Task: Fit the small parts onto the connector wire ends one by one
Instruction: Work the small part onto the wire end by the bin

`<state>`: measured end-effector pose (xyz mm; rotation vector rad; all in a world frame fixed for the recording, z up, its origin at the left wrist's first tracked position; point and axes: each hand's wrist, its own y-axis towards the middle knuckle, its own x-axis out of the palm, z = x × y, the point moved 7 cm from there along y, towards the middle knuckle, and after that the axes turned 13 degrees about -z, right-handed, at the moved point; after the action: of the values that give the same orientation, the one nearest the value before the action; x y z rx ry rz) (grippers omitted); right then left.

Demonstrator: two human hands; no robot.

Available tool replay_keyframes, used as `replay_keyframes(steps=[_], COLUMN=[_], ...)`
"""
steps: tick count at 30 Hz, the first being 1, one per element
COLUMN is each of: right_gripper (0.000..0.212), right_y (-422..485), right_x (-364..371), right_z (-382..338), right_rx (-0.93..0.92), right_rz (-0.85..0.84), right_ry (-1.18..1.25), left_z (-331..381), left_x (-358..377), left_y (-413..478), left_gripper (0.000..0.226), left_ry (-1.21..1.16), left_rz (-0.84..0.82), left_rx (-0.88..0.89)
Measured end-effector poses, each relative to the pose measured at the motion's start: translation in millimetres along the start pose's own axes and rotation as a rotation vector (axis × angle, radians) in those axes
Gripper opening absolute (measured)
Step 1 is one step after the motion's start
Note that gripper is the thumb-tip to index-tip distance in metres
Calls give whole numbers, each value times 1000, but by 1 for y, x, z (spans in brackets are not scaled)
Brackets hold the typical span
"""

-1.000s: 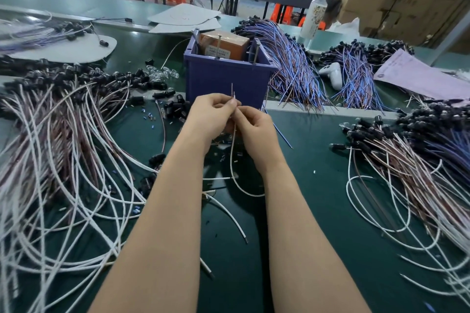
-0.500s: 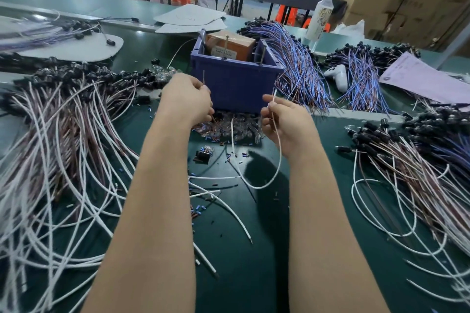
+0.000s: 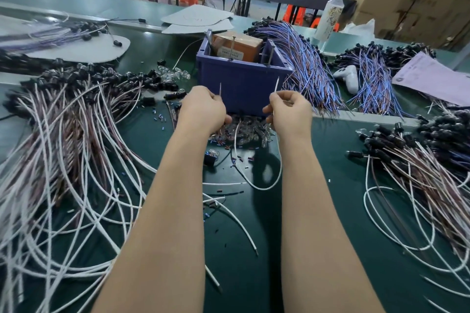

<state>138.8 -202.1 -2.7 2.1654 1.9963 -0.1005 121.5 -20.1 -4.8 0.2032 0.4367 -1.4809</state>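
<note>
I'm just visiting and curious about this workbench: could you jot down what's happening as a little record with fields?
Left grip: pinches a thin stem that points up
Right grip: pinches a white wire near its end, tip pointing up
Wire slack: hangs in a loop toward the green table
Between the grips: heap of small clear parts
Behind: blue bin holding a brown box
Sides: left wire bundle and right wire bundle, both with black connectors
</note>
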Motion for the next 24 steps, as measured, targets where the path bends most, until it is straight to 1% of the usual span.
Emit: replay_keyframes(steps=[2, 4, 5, 7, 9, 11, 13, 14, 18, 22, 24], right_gripper=[19, 21, 22, 24, 22, 17, 12, 10, 22, 14, 10], right_y=[2, 3, 2, 2, 2, 1, 1, 1, 0, -2, -3], right_x=[9, 16, 16, 14, 9, 3, 0, 0, 1, 3, 5], right_z=[16, 28, 32, 32, 28, 21, 16, 14, 10, 7, 5], right_rx=[107, 197, 224, 229, 187, 119, 72, 59, 50, 26, 13], right_rz=[-94, -203, -228, -218, -156, -68, -30, -27, -4, 8, 2], right_ry=[-132, -274, -312, -331, -299, -259, -251, -236, -169, -162, -146], left_z=[-6, -12, -14, -15, -15, -14, -14, -14, -9, -3, -1], left_x=[11, 26, 33, 42, 44, 42, 39, 38, 31, 26, 24], left_y=[1, -5, -9, -16, -19, -22, -24, -24, -25, -27, -26], left_gripper=[22, 22, 22, 25, 25, 23, 20, 18, 18, 21, 22], left_ry=[85, 156, 175, 170, 155, 142, 105, 74, -14, -94, -91], left_rz=[-117, -293, -376, -485, -532, -558, -560, -553, -515, -495, -466], left_rx=[-67, -140, -173, -206, -212, -217, -217, -216, -188, -162, -142])
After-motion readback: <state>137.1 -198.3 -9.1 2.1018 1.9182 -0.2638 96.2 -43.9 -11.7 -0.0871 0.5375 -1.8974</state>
